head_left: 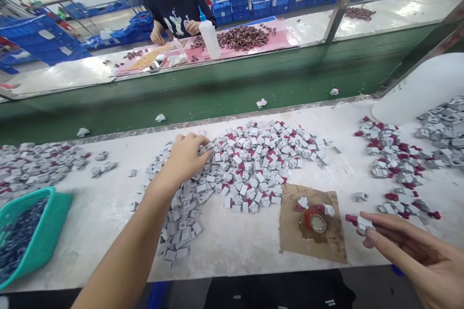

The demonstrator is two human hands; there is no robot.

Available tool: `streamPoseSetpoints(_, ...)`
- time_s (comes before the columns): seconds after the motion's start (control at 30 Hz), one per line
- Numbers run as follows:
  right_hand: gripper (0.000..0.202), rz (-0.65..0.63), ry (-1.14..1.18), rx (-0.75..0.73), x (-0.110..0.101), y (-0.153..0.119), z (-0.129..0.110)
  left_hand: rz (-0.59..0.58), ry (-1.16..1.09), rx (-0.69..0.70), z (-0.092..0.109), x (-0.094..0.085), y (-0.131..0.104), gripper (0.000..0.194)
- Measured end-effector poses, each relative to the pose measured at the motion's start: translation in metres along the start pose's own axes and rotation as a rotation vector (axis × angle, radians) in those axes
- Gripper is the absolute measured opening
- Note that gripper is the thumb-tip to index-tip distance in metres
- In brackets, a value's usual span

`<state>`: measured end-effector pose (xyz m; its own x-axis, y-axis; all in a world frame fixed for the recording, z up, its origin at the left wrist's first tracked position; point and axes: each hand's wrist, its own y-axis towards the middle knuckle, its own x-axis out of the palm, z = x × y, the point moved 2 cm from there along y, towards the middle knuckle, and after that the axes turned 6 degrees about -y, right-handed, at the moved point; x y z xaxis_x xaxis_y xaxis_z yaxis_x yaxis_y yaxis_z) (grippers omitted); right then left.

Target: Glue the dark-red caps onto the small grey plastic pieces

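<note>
My right hand (416,251) pinches a small light-grey plastic part with a dark-red end (364,225) between thumb and fingertips, right of a brown cardboard piece (290,239). On that cardboard lie a small round dish with a red rim (318,223), wet brown stains around it, and two grey-and-red parts, one at the dish's edge (329,210). My left hand (188,154) rests at the left side of a wide heap of grey and red parts (250,164). Its fingers curl down into the heap, closed; what they grip is hidden. Plain grey pieces (183,227) spread below that wrist.
A teal basket of dark parts (54,231) stands at left beside another grey heap (43,166). Grey-and-red parts (395,154) and a white container (420,89) are at right. Beyond a green belt (217,87), a person (177,7) works near a white bottle (210,38).
</note>
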<state>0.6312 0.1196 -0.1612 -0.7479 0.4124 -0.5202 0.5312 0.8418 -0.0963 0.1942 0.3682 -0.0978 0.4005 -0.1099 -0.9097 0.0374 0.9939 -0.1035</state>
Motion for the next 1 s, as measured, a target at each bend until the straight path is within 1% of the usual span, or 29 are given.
streamPoseSetpoints(0.07, 0.036, -0.035, 0.083, 0.036, 0.005, -0.001, -0.014, 0.019, -0.024, 0.004, 0.005, -0.001, -0.002, 0.027)
streamPoseSetpoints(0.13, 0.031, -0.045, 0.149, 0.02, 0.01, -0.004, -0.026, 0.024, -0.065, 0.017, 0.012, -0.003, -0.013, 0.03)
streamPoseSetpoints(0.2, 0.023, -0.055, 0.178, -0.032, 0.014, -0.008, -0.036, 0.027, -0.167, 0.017, 0.02, -0.001, -0.034, 0.036)
streamPoseSetpoints(0.27, 0.02, -0.069, 0.191, -0.073, 0.018, -0.013, -0.04, 0.059, -0.276, 0.037, 0.027, 0.006, -0.064, 0.039)
streamPoseSetpoints(0.33, 0.019, -0.082, 0.202, -0.096, 0.021, -0.019, -0.041, 0.093, -0.321, 0.133, 0.033, 0.02, -0.1, 0.034)
streamPoseSetpoints(0.37, 0.018, -0.087, 0.206, -0.107, 0.022, -0.021, -0.041, 0.083, -0.321, 0.207, 0.036, 0.03, -0.119, 0.028)
streamPoseSetpoints(0.43, 0.016, -0.095, 0.201, -0.138, 0.024, -0.026, -0.04, 0.011, -0.353, 0.336, 0.04, 0.052, -0.153, 0.018)
streamPoseSetpoints(0.5, 0.018, -0.101, 0.172, -0.17, 0.027, -0.031, -0.039, -0.098, -0.416, 0.381, 0.041, 0.076, -0.179, 0.019)
streamPoseSetpoints(0.57, 0.021, -0.107, 0.138, -0.202, 0.029, -0.035, -0.04, -0.157, -0.46, 0.355, 0.039, 0.096, -0.194, 0.019)
streamPoseSetpoints(0.63, 0.024, -0.118, 0.108, -0.236, 0.032, -0.036, -0.043, -0.159, -0.48, 0.293, 0.035, 0.109, -0.202, 0.018)
streamPoseSetpoints(0.7, 0.026, -0.133, 0.079, -0.274, 0.035, -0.036, -0.047, -0.124, -0.497, 0.202, 0.032, 0.114, -0.205, 0.018)
streamPoseSetpoints(0.77, 0.025, -0.148, 0.053, -0.309, 0.037, -0.036, -0.052, -0.107, -0.517, 0.155, 0.031, 0.114, -0.205, 0.018)
streamPoseSetpoints(0.83, 0.024, -0.155, 0.028, -0.329, 0.038, -0.034, -0.056, -0.109, -0.554, 0.155, 0.033, 0.112, -0.204, 0.017)
streamPoseSetpoints(0.9, 0.022, -0.154, 0.013, -0.341, 0.039, -0.034, -0.058, -0.121, -0.636, 0.131, 0.036, 0.109, -0.203, 0.015)
streamPoseSetpoints(1.0, 0.02, -0.158, 0.014, -0.334, 0.039, -0.033, -0.058, -0.169, -0.811, 0.041, 0.045, 0.108, -0.201, 0.013)
